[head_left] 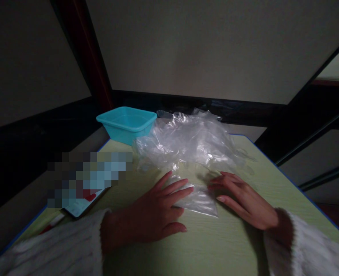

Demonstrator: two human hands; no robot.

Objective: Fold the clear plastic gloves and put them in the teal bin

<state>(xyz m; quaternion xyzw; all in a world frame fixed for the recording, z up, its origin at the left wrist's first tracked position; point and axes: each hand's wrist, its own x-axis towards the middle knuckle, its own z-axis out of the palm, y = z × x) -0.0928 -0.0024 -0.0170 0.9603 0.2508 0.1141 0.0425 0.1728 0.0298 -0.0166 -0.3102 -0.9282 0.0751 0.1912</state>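
Note:
A small clear plastic bag (202,199) lies flat on the table between my hands. My left hand (160,207) rests palm down over the bag's left part, its fingers spread and touching it. At the bag's right side, my right hand (244,197) hovers with fingers loosely stretched and apart; I cannot tell whether its fingertips touch the bag. Just beyond both hands is a big loose heap of clear plastic bags (189,138), crumpled and shiny.
A turquoise plastic basin (126,120) stands at the back left, against the heap. On the left, a phone (80,205) lies partly blurred out. The pale green table (215,249) has a blue edge, with panels behind it.

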